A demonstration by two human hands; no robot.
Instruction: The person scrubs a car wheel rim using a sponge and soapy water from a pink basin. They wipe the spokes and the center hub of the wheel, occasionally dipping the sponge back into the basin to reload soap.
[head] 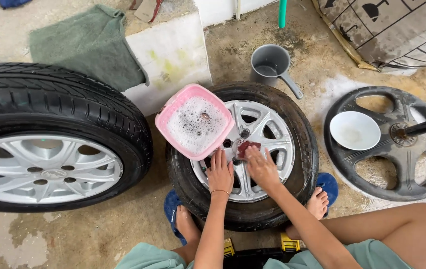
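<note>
A car wheel [292,129] with a silver alloy rim [268,134] lies flat on the floor between my feet. My left hand [220,173] rests flat on the rim near its hub. My right hand [261,167] presses a dark red scrub pad [248,147] against the hub. A pink square basin [194,121] full of soapy foam sits on the rim's upper left, just above my left hand.
A second wheel [48,134] lies at left. Behind are a grey scoop [272,66], a green cloth [88,42] and a white block [170,55]. At right a black wheel cover [397,149] holds a white bowl [355,130]. Blue sandals [328,183] are under my feet.
</note>
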